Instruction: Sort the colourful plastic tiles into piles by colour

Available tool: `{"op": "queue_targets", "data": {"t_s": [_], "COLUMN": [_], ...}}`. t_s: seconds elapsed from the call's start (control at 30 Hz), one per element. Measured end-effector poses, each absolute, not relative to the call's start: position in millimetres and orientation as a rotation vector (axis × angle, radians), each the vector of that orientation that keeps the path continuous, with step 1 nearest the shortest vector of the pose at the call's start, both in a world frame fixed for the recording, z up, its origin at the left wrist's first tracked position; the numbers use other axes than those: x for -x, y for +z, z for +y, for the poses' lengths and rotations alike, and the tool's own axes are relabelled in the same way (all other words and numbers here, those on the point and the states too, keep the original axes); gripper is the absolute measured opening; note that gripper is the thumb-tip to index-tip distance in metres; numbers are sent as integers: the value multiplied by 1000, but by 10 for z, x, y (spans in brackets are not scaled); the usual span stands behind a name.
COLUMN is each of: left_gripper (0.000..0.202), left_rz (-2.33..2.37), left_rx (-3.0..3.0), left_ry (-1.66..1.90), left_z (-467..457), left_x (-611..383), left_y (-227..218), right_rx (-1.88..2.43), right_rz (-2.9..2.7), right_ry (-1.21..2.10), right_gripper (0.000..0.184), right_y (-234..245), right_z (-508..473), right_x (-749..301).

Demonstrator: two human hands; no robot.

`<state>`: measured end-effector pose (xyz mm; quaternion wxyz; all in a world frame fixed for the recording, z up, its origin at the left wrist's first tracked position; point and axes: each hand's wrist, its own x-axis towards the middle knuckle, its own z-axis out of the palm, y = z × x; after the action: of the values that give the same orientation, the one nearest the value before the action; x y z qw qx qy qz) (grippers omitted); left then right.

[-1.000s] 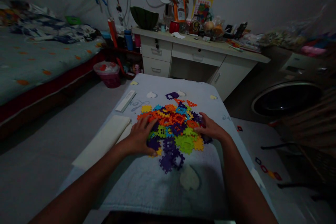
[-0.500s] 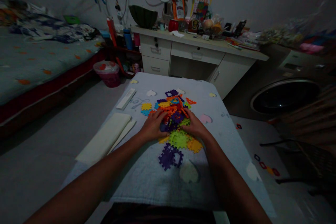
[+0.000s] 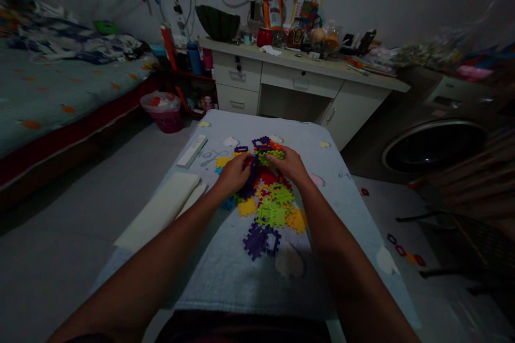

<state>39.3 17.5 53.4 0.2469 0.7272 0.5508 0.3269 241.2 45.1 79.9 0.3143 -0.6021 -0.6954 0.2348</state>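
Observation:
My left hand [image 3: 234, 176] is closed on purple notched puzzle tiles [image 3: 250, 178] at the left of a colourful pile. Opposite it, my right hand [image 3: 293, 165] pinches green notched tiles [image 3: 270, 157] between thumb and fingers, held a little above the heap. Red tiles [image 3: 267, 176] show between the hands. Nearer to me lie flat green tiles [image 3: 274, 213], a yellow tile [image 3: 247, 206], an orange-yellow tile [image 3: 296, 220] and purple tiles [image 3: 261, 239]. Part of the pile is hidden by my fingers.
The pieces lie on a cloth-covered table [image 3: 225, 289]. On its left are a white box [image 3: 192, 152] and a folded pale sheet [image 3: 161, 211]. Beyond stands a cluttered white desk [image 3: 237, 72]; a washing machine [image 3: 422, 118] is at the right, a bed [image 3: 60, 91] at the left.
Both hands have lifted tiles out of the heap and shifted slightly away from me. The pile is spread differently, with red and green tiles uncovered in its middle.

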Motion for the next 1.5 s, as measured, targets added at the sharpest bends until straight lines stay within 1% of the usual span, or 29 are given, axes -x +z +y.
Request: {"op": "queue_targets", "data": {"t_s": [0.1,0.17,0.27,0.33,0.4,0.5,0.57,0.63,0.7,0.77,0.8,0.87,0.93,1.0,1.23,1.37,1.5], "left_gripper": [37,37,42,49,64,103,122,133,137,134,132,127,121,116,104,87,67], "left_rz": [1550,1582,1691,1769,1758,1612,1545,1513,1507,1520,1529,1537,1541,1555,1580,1514,1508], "left_rx": [-2067,-2155,-2259,-2256,-2248,-2271,-2273,-2279,-2294,-2309,-2316,-2335,-2354,-2361,-2365,-2376,-2312], "left_ry": [838,835,855,829,745,536,370,215,105,64,70,114,170,217,395,560,687], "left_z": [146,75,-94,-239,-405,-681,-853,-986,-1062,-1080,-1072,-1031,-974,-916,-758,-697,-614], "left_x": [-340,-306,-259,-226,-190,-138,-118,-121,-143,-174,-188,-211,-226,-239,-289,-350,-426], "left_y": [558,547,514,490,459,398,360,340,340,349,353,354,349,342,282,233,197], "right_rx": [1711,1728,1618,1523,1457,1440,1464,1489,1513,1546,1573,1623,1610,1544,1296,1243,1254], "right_rz": [-1774,-1696,-1539,-1462,-1464,-1629,-1832,-2076,-2279,-2418,-2459,-2491,-2479,-2443,-2306,-2209,-2103], "right_ry": [540,648,871,902,883,831,781,780,825,865,867,823,745,680,676,724,712], "right_gripper": [40,43,51,58,64,70,75,89,111,129,135,140,138,132,89,67,59], "right_y": [829,790,675,598,545,533,559,585,582,534,496,411,336,290,266,257,255], "right_z": [561,627,690,684,618,385,147,-126,-392,-607,-685,-773,-776,-719,-483,-438,-374], "right_x": [-2360,-2348,-2380,-2450,-2571,-2839,-3040,-3209,-3306,-3318,-3296,-3217,-3124,-3046,-2878,-2749,-2622]}}
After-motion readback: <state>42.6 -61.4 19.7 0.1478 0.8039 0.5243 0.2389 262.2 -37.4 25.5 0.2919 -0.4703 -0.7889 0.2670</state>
